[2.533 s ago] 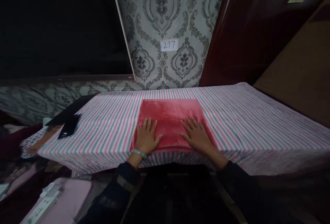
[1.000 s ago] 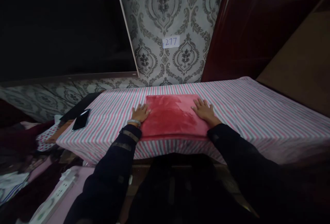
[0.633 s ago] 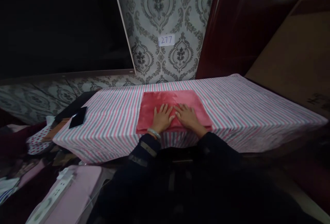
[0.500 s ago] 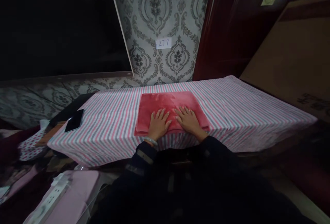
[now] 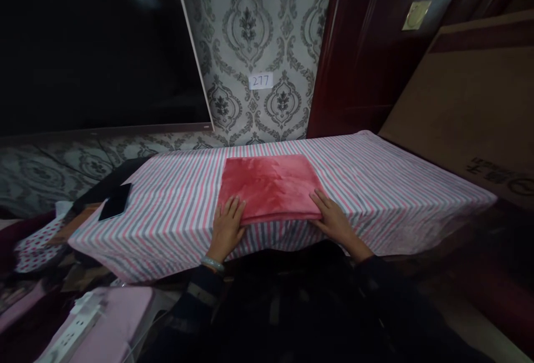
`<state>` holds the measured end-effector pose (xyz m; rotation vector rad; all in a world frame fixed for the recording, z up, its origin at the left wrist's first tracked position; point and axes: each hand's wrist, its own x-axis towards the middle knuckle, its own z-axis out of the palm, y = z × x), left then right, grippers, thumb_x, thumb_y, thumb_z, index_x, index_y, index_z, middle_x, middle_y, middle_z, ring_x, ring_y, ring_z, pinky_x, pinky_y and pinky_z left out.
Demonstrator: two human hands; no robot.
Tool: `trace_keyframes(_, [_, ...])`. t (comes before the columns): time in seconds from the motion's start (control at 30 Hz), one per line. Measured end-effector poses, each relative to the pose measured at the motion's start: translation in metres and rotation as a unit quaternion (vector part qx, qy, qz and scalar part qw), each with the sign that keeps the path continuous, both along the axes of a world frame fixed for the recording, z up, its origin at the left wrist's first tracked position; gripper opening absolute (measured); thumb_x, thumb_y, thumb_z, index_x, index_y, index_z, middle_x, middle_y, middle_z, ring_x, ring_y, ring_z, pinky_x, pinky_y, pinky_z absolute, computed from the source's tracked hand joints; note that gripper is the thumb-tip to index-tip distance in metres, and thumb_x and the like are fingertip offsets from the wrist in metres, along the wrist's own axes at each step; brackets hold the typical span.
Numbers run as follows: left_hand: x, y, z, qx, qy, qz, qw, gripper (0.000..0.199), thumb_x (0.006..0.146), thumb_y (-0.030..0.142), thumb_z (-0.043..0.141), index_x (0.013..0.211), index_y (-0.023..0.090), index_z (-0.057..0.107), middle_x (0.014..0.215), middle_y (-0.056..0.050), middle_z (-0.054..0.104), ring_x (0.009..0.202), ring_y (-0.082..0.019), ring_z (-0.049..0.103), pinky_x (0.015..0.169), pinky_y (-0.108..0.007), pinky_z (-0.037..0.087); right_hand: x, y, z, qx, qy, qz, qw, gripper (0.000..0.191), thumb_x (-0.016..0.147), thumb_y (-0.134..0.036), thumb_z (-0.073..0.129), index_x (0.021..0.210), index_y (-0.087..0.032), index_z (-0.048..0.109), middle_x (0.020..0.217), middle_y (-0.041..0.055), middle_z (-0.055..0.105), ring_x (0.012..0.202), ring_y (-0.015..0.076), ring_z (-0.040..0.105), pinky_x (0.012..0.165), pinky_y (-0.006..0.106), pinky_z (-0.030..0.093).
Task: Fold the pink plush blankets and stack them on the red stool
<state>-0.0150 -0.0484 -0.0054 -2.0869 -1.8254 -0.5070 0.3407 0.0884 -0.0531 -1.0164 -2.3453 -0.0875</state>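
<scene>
A folded red plush cloth (image 5: 271, 185) lies flat on the striped tablecloth (image 5: 179, 190), its layered front edge near the table's front. My left hand (image 5: 227, 226) rests at its front left corner, fingers stretched over the top and the thumb by the front edge. At the front right corner lies my right hand (image 5: 334, 221), fingers extended onto the cloth, thumb low beside the edge. Whether either thumb reaches under the cloth is hard to see. A bracelet (image 5: 212, 264) circles my left wrist.
A dark phone (image 5: 115, 202) lies at the table's left end. To the right leans a large cardboard box (image 5: 467, 101). A power strip (image 5: 73, 332) sits on a pink surface (image 5: 125, 313) at lower left. Behind the table are a television (image 5: 100, 45) and a patterned wall (image 5: 248, 45).
Both hands have moved apart, from the middle of the red cloth to its two front corners. The cloth's front edge now looks straighter. The view has tilted slightly.
</scene>
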Motion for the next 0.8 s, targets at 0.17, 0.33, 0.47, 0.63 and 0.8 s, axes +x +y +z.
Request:
trace_keyframes(0.17, [-0.007,-0.001,0.007,-0.016,-0.004,0.002,1.0,0.062,0.089,0.016,0.057,0.151,0.016,0.051,0.158,-0.017,0.047,0.149,-0.033,0.042,0.118,-0.055,0.039,0.007,0.004,-0.004,-0.028,0.075,0.037,0.996,0.068,0.089,-0.024,0.053,0.156,-0.023,0.041,0.161,0.0149,0.043,0.144,0.0301,0.046,0.114,0.053,0.043])
trace_keyframes(0.33, [-0.01,-0.002,0.011,-0.02,0.015,0.0,1.0,0.062,0.086,0.01,0.051,0.147,0.016,0.055,0.154,-0.017,0.052,0.146,-0.032,0.046,0.118,-0.053,0.039,0.009,0.005,-0.004,-0.028,0.123,0.034,0.991,0.071,0.083,-0.013,0.047,0.153,-0.028,0.045,0.155,0.0088,0.051,0.141,0.0253,0.05,0.115,0.05,0.044])
trace_keyframes(0.47, [0.006,-0.004,0.015,0.004,0.038,0.03,0.999,0.07,0.081,0.006,0.052,0.15,0.015,0.052,0.153,-0.019,0.053,0.144,-0.034,0.047,0.12,-0.06,0.032,0.004,0.004,-0.009,-0.002,0.152,0.014,0.988,0.075,0.078,-0.01,0.047,0.151,-0.025,0.046,0.155,0.0108,0.049,0.141,0.0265,0.049,0.114,0.05,0.045])
trace_keyframes(0.63, [0.042,0.009,0.021,0.003,0.062,-0.029,0.998,0.07,0.087,0.008,0.048,0.156,0.021,0.043,0.159,-0.016,0.047,0.148,-0.032,0.043,0.12,-0.061,0.03,-0.003,0.004,0.006,0.011,0.207,0.011,0.978,0.06,0.082,-0.018,0.049,0.141,-0.025,0.055,0.142,0.0099,0.061,0.134,0.0273,0.055,0.113,0.05,0.046])
trace_keyframes(0.8, [0.086,0.039,0.024,-0.019,0.028,-0.046,0.998,0.074,0.088,0.014,0.054,0.159,0.019,0.036,0.162,-0.017,0.043,0.149,-0.034,0.039,0.117,-0.059,0.035,-0.01,0.011,0.044,-0.013,0.248,-0.013,0.969,0.048,0.083,-0.028,0.052,0.129,-0.025,0.062,0.132,0.01,0.067,0.129,0.0305,0.058,0.115,0.052,0.043])
